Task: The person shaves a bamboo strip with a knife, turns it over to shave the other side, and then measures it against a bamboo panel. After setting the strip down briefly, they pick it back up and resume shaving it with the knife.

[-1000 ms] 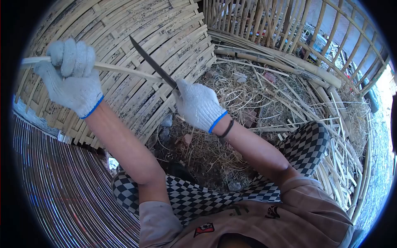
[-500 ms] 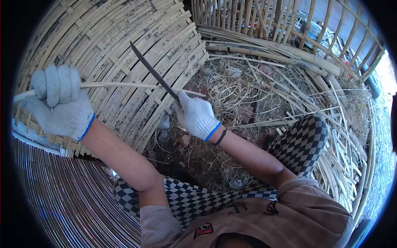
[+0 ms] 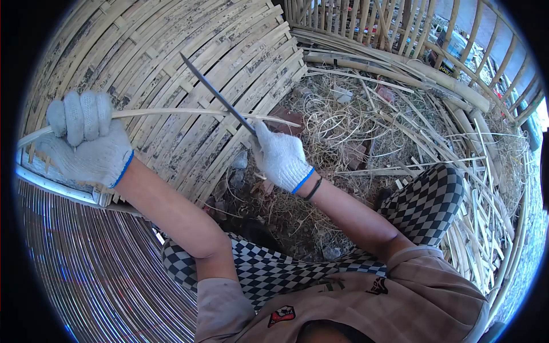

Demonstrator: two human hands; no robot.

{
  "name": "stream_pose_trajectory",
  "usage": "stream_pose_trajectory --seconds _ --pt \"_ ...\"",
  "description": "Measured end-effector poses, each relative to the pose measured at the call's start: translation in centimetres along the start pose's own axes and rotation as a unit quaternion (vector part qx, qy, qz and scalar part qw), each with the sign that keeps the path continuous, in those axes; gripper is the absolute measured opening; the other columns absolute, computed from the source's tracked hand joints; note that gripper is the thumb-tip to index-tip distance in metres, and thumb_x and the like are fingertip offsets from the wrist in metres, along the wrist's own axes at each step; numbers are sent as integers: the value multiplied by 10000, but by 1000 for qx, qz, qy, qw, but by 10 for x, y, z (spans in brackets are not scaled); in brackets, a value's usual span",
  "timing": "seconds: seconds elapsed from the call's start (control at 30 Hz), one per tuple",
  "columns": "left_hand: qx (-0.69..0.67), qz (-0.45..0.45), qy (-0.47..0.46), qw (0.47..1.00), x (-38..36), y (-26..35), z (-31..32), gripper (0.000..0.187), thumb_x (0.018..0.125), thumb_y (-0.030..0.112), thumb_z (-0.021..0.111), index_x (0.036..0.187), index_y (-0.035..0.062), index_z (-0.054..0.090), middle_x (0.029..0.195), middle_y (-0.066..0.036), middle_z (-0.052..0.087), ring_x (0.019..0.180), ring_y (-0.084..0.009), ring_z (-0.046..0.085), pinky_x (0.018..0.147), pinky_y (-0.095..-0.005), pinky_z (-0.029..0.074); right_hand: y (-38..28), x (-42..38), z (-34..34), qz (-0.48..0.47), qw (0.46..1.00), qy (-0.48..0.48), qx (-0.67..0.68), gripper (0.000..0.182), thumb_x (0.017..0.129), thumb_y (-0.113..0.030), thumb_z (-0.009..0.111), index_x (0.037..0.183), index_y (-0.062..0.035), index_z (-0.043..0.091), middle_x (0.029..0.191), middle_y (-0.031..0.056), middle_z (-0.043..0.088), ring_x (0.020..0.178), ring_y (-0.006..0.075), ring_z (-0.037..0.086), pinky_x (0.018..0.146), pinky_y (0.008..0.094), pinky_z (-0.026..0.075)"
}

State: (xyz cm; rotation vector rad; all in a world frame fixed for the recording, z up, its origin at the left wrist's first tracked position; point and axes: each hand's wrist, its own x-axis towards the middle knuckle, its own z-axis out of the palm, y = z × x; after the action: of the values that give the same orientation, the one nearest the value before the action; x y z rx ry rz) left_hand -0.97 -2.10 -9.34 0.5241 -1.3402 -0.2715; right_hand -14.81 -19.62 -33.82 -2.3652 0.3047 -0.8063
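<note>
My left hand [image 3: 86, 137], in a white knit glove with a blue cuff, is closed around a thin pale bamboo strip [image 3: 166, 111]. The strip bows gently to the right and its free end reaches past my other hand. A long dark-bladed knife [image 3: 214, 91] is in my right hand [image 3: 280, 154], gloved the same way. Its blade points up and left, crossing the strip close to my right fingers. The knife's handle is hidden inside the glove.
A woven bamboo panel [image 3: 154, 63] stands behind the strip at the left. Curly shavings [image 3: 337, 123] litter the ground ahead. Split strips [image 3: 472, 228] are heaped at the right, beside my checkered trouser leg [image 3: 429, 197]. Bamboo poles [image 3: 400, 66] lie along a slatted fence [image 3: 366, 23].
The view has shifted slightly, so the surroundings sit a little differently. My right hand and the knife have moved slightly right and down against the strip; both grips stay the same.
</note>
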Motion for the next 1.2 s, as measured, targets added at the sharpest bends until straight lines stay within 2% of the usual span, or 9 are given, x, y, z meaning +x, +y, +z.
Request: stream_pose_trajectory --seconds 0.1,0.17,0.27,0.47,0.57,0.7,0.93,1.07,1.2 --pt "1 -4 33 999 -3 4 0 609 1052 635 336 649 181 381 518 40 321 422 -97 235 417 -268 215 53 -1 31 141 981 -117 -60 249 1025 -274 539 1153 -61 539 756 187 703 712 417 701 640 531 556" --pt "-28 -19 30 999 -6 8 -9 602 1040 636 348 646 182 379 518 38 332 423 -97 249 421 -262 226 106 -14 53 163 975 -130 -76 262 1031 -287 515 1155 -58 536 814 204 717 788 424 709 711 533 564" --pt "-51 -34 -27 998 1 1 2 557 1016 584 415 626 188 383 513 40 351 426 -97 281 433 -249 248 99 -10 54 147 981 -97 -87 234 1019 -264 534 1121 -54 540 792 205 705 794 416 709 700 533 556" --pt "3 -38 53 998 2 14 -20 489 972 492 490 593 196 403 497 44 363 418 -89 298 415 -249 247 13 -3 20 43 998 -29 -18 193 1009 -220 570 1114 -66 521 662 166 669 623 407 682 533 532 521" --pt "12 -36 56 998 1 18 -21 478 985 462 478 594 196 403 494 43 362 409 -84 291 408 -250 243 48 -4 48 125 987 -81 -66 199 1019 -229 549 1128 -62 533 680 173 684 639 412 691 563 533 537" --pt "6 -22 38 999 -3 16 -15 458 1000 399 461 595 196 397 480 42 345 388 -80 269 404 -251 233 117 -16 63 219 957 -170 -81 289 976 -246 569 1175 -42 521 921 258 735 872 430 731 741 538 568" --pt "66 -6 123 990 2 29 -40 422 976 322 482 588 192 379 463 41 317 379 -83 247 408 -252 201 42 2 52 85 995 -51 -31 195 1021 -253 551 1096 -75 528 647 201 651 635 436 677 571 549 534" --pt "122 34 176 976 0 28 -46 426 964 322 493 580 191 364 465 46 305 387 -81 235 410 -257 180 74 -5 77 107 993 -40 -28 187 1025 -249 560 1086 -75 526 637 189 655 611 434 672 545 546 527" --pt "25 16 123 992 -13 31 -63 449 959 349 501 572 194 334 464 50 295 390 -81 217 402 -257 168 164 -23 99 215 951 -191 -110 306 956 -266 610 1144 -31 556 945 252 729 924 408 725 770 505 576"
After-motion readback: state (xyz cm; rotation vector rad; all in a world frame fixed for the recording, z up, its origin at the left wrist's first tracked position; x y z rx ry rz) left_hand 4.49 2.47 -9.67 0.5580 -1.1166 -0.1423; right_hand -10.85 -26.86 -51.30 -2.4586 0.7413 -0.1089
